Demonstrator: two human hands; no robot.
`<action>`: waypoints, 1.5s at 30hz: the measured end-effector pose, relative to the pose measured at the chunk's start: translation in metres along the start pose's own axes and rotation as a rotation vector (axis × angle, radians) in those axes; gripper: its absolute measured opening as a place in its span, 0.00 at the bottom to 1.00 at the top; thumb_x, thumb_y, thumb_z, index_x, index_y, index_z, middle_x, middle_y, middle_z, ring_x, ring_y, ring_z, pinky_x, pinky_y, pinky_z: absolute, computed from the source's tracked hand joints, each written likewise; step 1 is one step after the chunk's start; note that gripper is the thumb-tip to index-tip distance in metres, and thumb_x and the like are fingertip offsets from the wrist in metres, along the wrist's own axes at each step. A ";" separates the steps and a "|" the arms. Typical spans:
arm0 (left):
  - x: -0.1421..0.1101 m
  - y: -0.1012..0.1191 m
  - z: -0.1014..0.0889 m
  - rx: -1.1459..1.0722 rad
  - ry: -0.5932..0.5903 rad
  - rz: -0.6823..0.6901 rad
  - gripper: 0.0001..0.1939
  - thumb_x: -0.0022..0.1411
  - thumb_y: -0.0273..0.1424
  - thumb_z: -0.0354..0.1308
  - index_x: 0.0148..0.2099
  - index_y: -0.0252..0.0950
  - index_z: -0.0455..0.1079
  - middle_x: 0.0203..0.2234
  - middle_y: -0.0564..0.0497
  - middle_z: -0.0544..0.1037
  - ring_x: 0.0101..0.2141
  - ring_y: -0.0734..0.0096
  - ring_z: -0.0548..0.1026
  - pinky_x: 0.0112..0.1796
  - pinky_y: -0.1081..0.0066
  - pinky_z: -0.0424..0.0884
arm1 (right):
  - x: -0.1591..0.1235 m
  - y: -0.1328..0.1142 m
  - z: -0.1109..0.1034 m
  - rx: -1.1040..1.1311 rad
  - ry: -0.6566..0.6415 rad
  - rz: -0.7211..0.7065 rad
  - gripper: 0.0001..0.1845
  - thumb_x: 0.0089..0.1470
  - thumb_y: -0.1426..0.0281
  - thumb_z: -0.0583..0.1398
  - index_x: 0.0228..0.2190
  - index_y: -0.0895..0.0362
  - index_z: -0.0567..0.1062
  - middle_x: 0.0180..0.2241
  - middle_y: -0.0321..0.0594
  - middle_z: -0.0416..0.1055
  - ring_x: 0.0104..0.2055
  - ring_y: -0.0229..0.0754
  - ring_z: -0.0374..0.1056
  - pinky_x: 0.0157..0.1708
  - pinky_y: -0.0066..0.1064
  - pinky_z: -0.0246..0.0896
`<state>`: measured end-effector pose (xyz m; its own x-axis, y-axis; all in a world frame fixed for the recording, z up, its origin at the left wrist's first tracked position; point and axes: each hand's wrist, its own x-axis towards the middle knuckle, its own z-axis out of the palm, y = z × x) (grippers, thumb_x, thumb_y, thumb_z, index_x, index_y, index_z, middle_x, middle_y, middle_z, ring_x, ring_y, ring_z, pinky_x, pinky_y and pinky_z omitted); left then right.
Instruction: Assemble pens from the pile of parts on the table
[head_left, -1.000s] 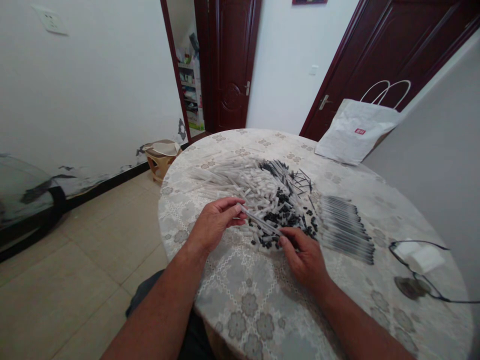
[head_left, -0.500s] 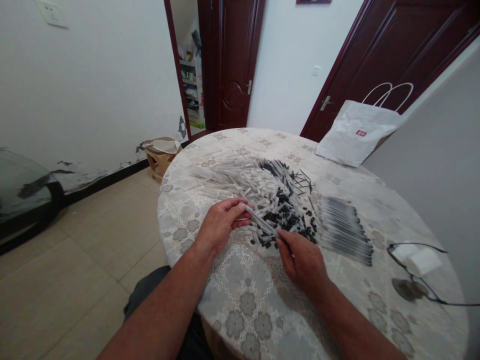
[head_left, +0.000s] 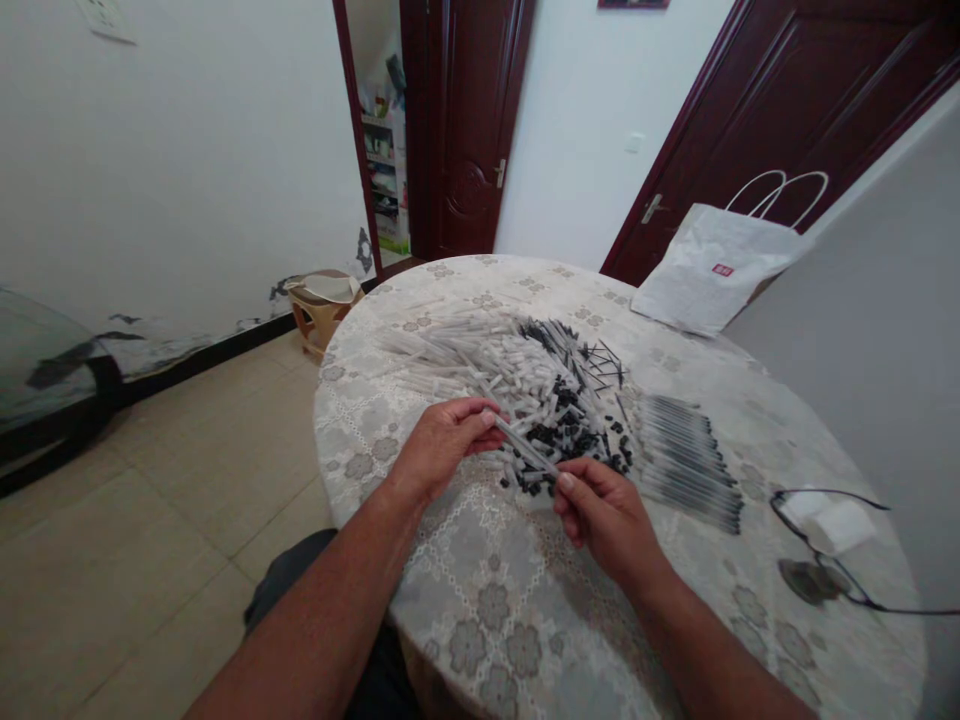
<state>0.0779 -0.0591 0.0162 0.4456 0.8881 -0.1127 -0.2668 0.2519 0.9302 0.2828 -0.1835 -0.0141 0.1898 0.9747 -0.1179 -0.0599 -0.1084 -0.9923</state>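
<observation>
Between my two hands runs a thin translucent pen barrel (head_left: 526, 447), tilted down to the right. My left hand (head_left: 455, 437) is closed on its upper left end, thumb on top. The fingers of my right hand (head_left: 600, 505) pinch its lower right end; whatever small part sits there is hidden. Just beyond lie loose small black caps (head_left: 564, 432) and short whitish plastic pieces (head_left: 525, 365). Long translucent tubes (head_left: 427, 350) are heaped behind my left hand, and thin dark refills (head_left: 559, 342) farther back. Right of my right hand, several assembled-looking pens (head_left: 686, 460) lie in a row.
A flowered cloth covers the round table (head_left: 491, 610). Black-framed glasses (head_left: 825, 552), a white roll (head_left: 840, 525) and a dark round object (head_left: 808, 580) lie at the right. A white paper bag (head_left: 716, 265) stands at the back right. A stool (head_left: 322, 300) is beyond the left edge.
My right hand has turned, so its thumb now shows on top at the barrel's end. My left hand keeps its hold, almost in place. The view has shifted slightly.
</observation>
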 end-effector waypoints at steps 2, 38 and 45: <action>0.001 -0.001 0.000 0.021 -0.006 0.001 0.14 0.59 0.36 0.69 0.44 0.33 0.79 0.39 0.45 0.84 0.36 0.67 0.82 0.43 0.66 0.79 | 0.003 0.000 0.001 0.103 -0.001 0.082 0.20 0.54 0.53 0.68 0.35 0.56 0.73 0.22 0.30 0.71 0.15 0.30 0.60 0.12 0.21 0.51; 0.000 -0.020 0.013 0.576 -0.181 0.050 0.20 0.64 0.48 0.59 0.44 0.36 0.78 0.35 0.46 0.83 0.37 0.60 0.81 0.40 0.66 0.77 | 0.081 -0.089 -0.157 -1.787 0.463 0.156 0.19 0.69 0.67 0.50 0.49 0.57 0.79 0.47 0.54 0.74 0.47 0.49 0.75 0.44 0.34 0.66; 0.002 -0.016 0.009 0.648 -0.120 0.058 0.19 0.64 0.48 0.59 0.45 0.38 0.78 0.37 0.47 0.84 0.39 0.58 0.82 0.41 0.65 0.77 | 0.126 -0.065 -0.183 -1.815 0.437 0.280 0.19 0.67 0.75 0.52 0.50 0.60 0.79 0.50 0.58 0.76 0.52 0.48 0.76 0.49 0.32 0.66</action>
<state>0.0907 -0.0652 0.0046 0.5483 0.8347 -0.0510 0.2577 -0.1106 0.9599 0.4895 -0.0895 0.0291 0.5790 0.8148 0.0282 0.7834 -0.5656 0.2578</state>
